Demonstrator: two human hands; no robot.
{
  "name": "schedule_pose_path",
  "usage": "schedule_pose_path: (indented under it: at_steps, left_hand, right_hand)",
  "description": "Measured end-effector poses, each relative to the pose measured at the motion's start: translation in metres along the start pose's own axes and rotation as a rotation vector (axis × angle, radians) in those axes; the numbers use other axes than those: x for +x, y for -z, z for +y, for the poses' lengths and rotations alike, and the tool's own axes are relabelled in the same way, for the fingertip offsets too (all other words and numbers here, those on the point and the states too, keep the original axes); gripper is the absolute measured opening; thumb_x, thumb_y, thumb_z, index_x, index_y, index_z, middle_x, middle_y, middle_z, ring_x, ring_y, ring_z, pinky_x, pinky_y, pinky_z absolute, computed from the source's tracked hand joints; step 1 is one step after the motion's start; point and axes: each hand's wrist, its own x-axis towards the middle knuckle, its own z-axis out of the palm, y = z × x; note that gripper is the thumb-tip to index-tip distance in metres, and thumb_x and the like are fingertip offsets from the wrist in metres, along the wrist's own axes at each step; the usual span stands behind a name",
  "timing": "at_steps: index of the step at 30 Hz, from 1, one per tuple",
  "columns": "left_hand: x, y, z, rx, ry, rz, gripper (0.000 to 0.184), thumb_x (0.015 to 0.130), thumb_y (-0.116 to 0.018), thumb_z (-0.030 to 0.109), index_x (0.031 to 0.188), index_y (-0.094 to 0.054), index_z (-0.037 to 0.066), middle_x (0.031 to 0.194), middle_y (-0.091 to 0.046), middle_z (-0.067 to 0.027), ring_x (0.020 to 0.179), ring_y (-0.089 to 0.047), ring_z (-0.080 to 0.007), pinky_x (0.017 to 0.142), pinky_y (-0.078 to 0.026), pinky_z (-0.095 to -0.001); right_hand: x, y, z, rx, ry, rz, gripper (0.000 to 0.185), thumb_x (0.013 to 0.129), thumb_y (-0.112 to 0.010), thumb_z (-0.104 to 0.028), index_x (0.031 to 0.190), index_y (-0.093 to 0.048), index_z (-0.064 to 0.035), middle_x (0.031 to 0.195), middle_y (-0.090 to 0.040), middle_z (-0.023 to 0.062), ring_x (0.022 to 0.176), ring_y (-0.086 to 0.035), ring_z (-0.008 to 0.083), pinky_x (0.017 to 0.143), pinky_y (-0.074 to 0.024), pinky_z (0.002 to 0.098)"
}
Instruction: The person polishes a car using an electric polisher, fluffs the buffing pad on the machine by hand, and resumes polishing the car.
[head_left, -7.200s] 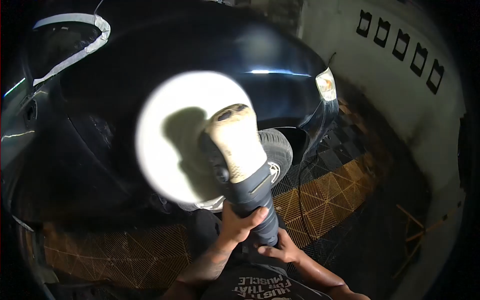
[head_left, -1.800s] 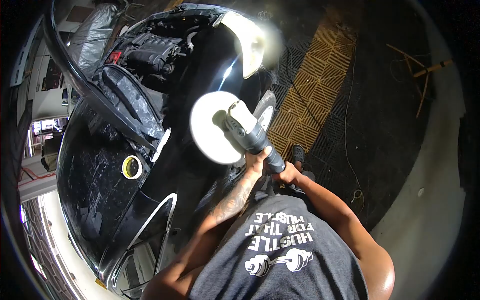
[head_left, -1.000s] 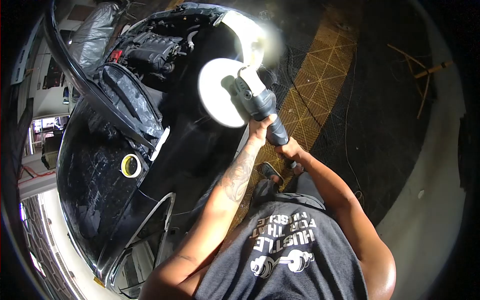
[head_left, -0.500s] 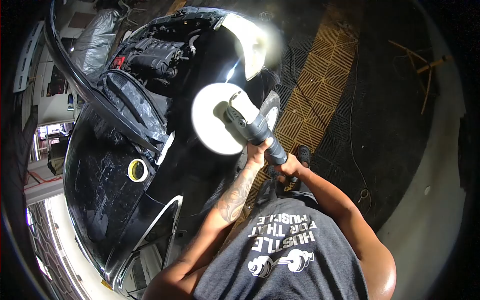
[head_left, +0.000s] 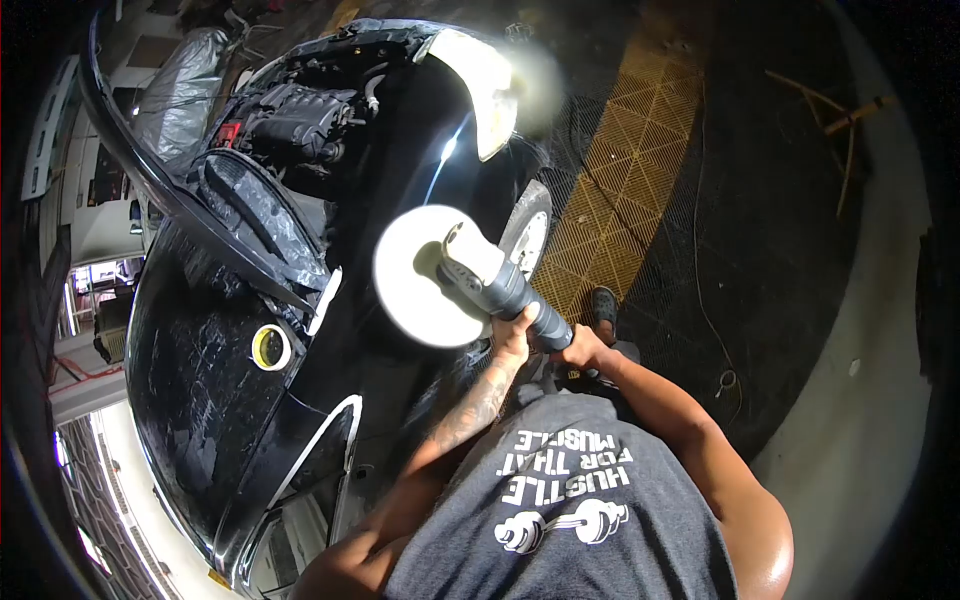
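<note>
A polisher (head_left: 510, 290) with a dark body, a pale head and a large round white pad (head_left: 415, 285) lies against the black fender (head_left: 385, 230) of a car, beside the front wheel (head_left: 530, 240). My left hand (head_left: 512, 335) is wrapped round the middle of its body. Behind it, my right hand (head_left: 582, 348) grips the rear end of the polisher. The pad hides the patch of paint beneath it.
The raised hood (head_left: 170, 195) stands over the engine bay (head_left: 305, 115) at the upper left. A yellow tape roll (head_left: 270, 347) rests on the car. Cables (head_left: 697, 250) cross the tiled floor; a wooden stand (head_left: 850, 120) is at the right.
Over the last second the polisher has swung from near the headlight back down along the fender, with both my hands still on it. My view has moved since the oldest frame.
</note>
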Motion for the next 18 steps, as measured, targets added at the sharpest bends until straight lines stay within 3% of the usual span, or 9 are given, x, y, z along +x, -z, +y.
schedule_pose_path:
  at_steps: [8,9,11,13,14,15,16,17,18]
  left_hand:
    - [0.065,-0.041,0.013,-0.042,0.026,-0.127,0.061,0.069,-0.086,0.029,0.116,-0.055,0.005,0.101,-0.058,-0.0028,0.097,-0.058,-0.0182,0.086,-0.051,-0.0382]
    - [0.069,-0.048,0.02,-0.034,0.019,-0.124,0.06,0.07,-0.085,0.029,0.117,-0.055,0.004,0.104,-0.059,-0.0036,0.099,-0.058,-0.0176,0.086,-0.051,-0.0378]
    - [0.068,-0.055,0.034,-0.027,0.003,-0.121,0.06,0.072,-0.084,0.03,0.117,-0.055,0.003,0.107,-0.059,-0.0044,0.101,-0.057,-0.0171,0.086,-0.051,-0.0374]
    - [0.055,-0.046,0.061,0.255,0.217,-0.157,0.047,0.077,-0.081,0.027,0.112,-0.062,0.002,0.099,-0.065,-0.0053,0.087,-0.061,-0.0143,0.077,-0.053,-0.034]
    - [0.05,-0.032,0.082,1.002,0.186,-0.179,0.03,0.081,-0.078,0.02,0.103,-0.069,0.002,0.082,-0.068,-0.0047,0.069,-0.061,-0.0117,0.064,-0.053,-0.0298]
    - [0.028,-0.033,0.104,0.787,-0.274,-0.13,0.031,0.081,-0.079,0.026,0.095,-0.069,0.0,0.081,-0.07,-0.0082,0.06,-0.062,-0.0103,0.057,-0.052,-0.0273]
    - [0.025,-0.025,0.133,0.924,-0.269,0.009,0.028,0.079,-0.079,0.02,0.094,-0.068,0.0,0.084,-0.071,-0.0099,0.064,-0.064,-0.0121,0.061,-0.053,-0.0293]
    - [0.027,-0.009,0.151,1.109,-0.595,0.163,0.027,0.077,-0.079,0.016,0.095,-0.067,0.0,0.08,-0.07,-0.01,0.064,-0.066,-0.0186,0.064,-0.055,-0.0322]
    - [0.023,-0.022,0.184,1.042,-0.726,0.192,0.032,0.077,-0.078,0.016,0.102,-0.065,-0.001,0.089,-0.069,-0.0137,0.08,-0.068,-0.0272,0.076,-0.055,-0.0361]
  right_hand:
    - [0.031,0.054,-0.016,-0.007,-0.115,0.167,0.054,0.062,-0.077,-0.04,0.092,-0.071,0.0037,0.084,-0.071,0.0251,0.085,-0.072,0.0335,0.073,-0.0552,0.0418]
    - [0.035,0.063,-0.021,0.014,-0.1,0.12,0.04,0.064,-0.077,-0.033,0.084,-0.069,0.0002,0.073,-0.07,0.0156,0.069,-0.07,0.0251,0.063,-0.0534,0.038]
    - [0.04,0.071,-0.02,-0.006,-0.087,0.165,0.038,0.064,-0.078,-0.033,0.079,-0.067,0.0002,0.066,-0.067,0.0128,0.06,-0.065,0.0222,0.059,-0.0515,0.0377]
    - [0.03,0.088,-0.035,0.033,-0.022,0.175,0.038,0.064,-0.078,-0.034,0.077,-0.067,0.0003,0.063,-0.065,0.012,0.058,-0.064,0.0211,0.058,-0.0508,0.0377]
    - [0.026,0.094,-0.039,0.002,-0.022,0.14,0.038,0.064,-0.078,-0.033,0.077,-0.066,0.0003,0.063,-0.065,0.0114,0.058,-0.063,0.0196,0.057,-0.0504,0.0374]
    - [0.024,0.098,-0.041,-0.025,-0.023,0.106,0.037,0.064,-0.078,-0.033,0.078,-0.066,0.0002,0.063,-0.065,0.0107,0.059,-0.063,0.018,0.057,-0.05,0.0371]
    - [0.03,0.095,-0.033,-0.023,-0.022,0.11,0.037,0.064,-0.078,-0.033,0.078,-0.066,0.0002,0.063,-0.065,0.0107,0.059,-0.063,0.018,0.057,-0.05,0.0371]
    - [0.042,0.083,-0.013,-0.06,0.002,0.146,0.036,0.065,-0.077,-0.031,0.078,-0.066,0.0006,0.065,-0.066,0.0101,0.061,-0.063,0.0178,0.059,-0.0502,0.0374]
    - [0.046,0.074,0.0,-0.1,0.024,0.176,0.034,0.065,-0.076,-0.028,0.079,-0.066,0.0011,0.066,-0.066,0.0094,0.063,-0.063,0.0177,0.06,-0.0503,0.0378]
